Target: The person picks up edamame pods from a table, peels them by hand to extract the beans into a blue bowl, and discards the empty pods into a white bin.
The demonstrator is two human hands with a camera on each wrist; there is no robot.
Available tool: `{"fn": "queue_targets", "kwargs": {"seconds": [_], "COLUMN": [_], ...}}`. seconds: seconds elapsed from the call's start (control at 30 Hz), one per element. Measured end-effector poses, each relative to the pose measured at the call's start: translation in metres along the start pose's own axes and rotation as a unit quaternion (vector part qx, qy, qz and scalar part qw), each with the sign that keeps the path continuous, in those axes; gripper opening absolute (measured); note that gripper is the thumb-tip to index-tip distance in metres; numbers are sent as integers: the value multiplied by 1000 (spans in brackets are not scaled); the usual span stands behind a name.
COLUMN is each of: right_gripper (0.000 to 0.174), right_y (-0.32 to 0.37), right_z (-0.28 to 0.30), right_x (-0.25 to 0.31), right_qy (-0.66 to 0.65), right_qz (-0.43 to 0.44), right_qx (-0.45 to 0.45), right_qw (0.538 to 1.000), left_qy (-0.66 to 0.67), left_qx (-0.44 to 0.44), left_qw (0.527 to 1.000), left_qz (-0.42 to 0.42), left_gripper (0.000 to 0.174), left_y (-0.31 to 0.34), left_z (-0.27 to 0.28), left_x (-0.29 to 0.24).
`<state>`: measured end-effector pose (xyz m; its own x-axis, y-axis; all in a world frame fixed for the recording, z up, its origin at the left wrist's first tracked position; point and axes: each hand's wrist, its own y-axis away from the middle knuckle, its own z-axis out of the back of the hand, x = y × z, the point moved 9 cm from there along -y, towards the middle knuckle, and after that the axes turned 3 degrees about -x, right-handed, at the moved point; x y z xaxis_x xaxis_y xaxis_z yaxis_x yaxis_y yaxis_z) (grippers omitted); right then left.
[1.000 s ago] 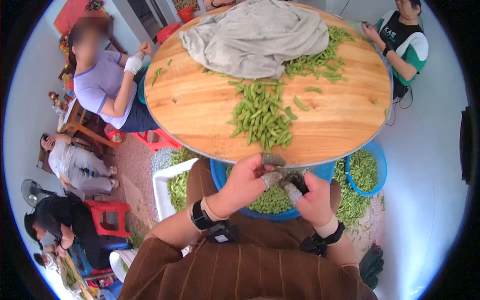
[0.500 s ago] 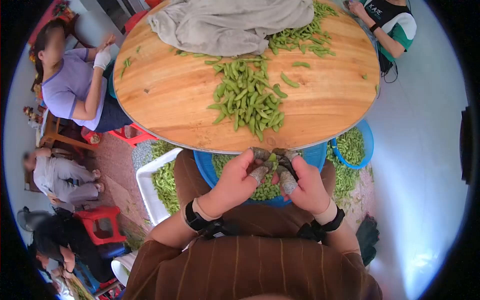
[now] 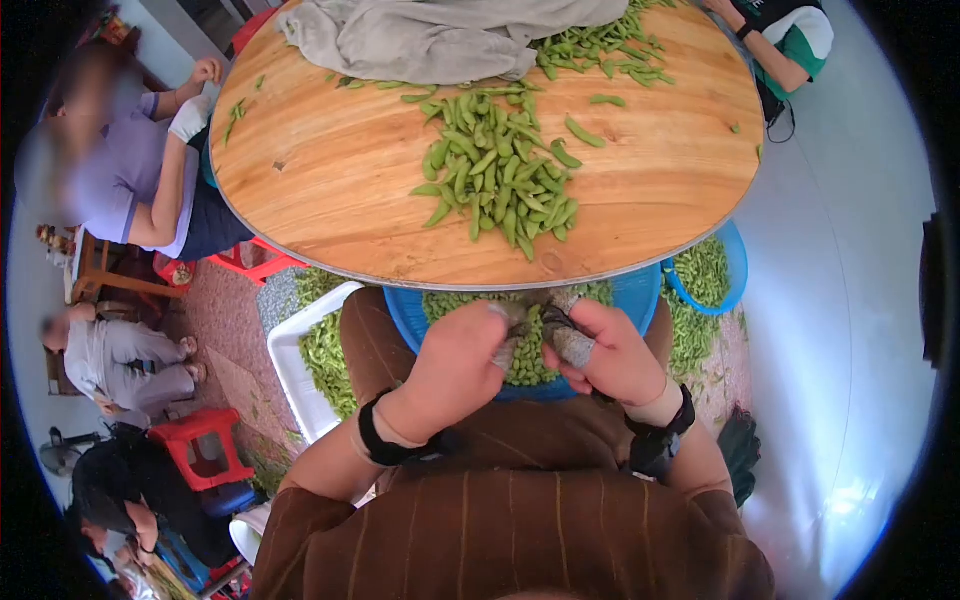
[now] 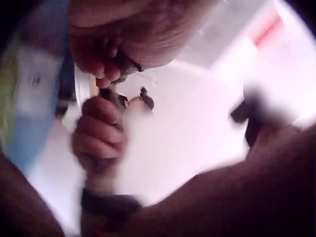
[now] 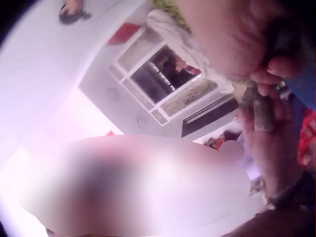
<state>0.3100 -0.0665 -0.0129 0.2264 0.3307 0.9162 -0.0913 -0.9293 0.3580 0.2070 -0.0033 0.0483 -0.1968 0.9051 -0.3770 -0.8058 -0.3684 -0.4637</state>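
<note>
My left hand (image 3: 508, 338) and right hand (image 3: 566, 336) meet fingertip to fingertip above a blue basin (image 3: 632, 297) of shelled green beans on my lap. Grey wraps cover the fingertips (image 3: 574, 347). Both hands pinch a small green pod between them; the curled fingers hide most of it. A pile of green pods (image 3: 497, 182) lies on the round wooden table (image 3: 330, 180) just beyond the basin. The left wrist view is blurred and shows the left hand (image 4: 112, 66) above the right hand (image 4: 98, 133), close together. The right wrist view is too blurred to add anything.
A grey cloth (image 3: 440, 30) covers more pods at the table's far side. A white tray (image 3: 290, 365) of pods sits on the floor to my left, a second blue basin (image 3: 738, 270) to my right. Other people sit around the table; red stools (image 3: 205, 440) stand at the left.
Both hands have stayed together over the basin and drawn slightly toward my body. The green pod that showed between the fingertips half a second ago is now mostly covered.
</note>
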Motion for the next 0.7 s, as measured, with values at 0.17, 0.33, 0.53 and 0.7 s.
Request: {"fn": "queue_targets", "kwargs": {"seconds": [0.17,0.33,0.53,0.7], "right_gripper": [13,14,12,13], "right_y": [9,6,4,9], "right_z": [-8,2,10,12], "right_x": [-4,-12,-15,-27], "right_qy": [-199,-57,-11,-50], "right_qz": [-106,-44,-10,20], "right_qx": [26,-3,-24,-4], "right_qw": [974,997,1000,999], "left_qy": [576,355,69,542], "left_qx": [124,136,43,144], "left_qw": [720,885,997,683], "left_qz": [367,267,12,468], "left_gripper": [19,22,22,10], "left_y": [27,15,-5,30], "left_z": [-58,-52,-32,-79], "left_x": [34,35,3,35]}}
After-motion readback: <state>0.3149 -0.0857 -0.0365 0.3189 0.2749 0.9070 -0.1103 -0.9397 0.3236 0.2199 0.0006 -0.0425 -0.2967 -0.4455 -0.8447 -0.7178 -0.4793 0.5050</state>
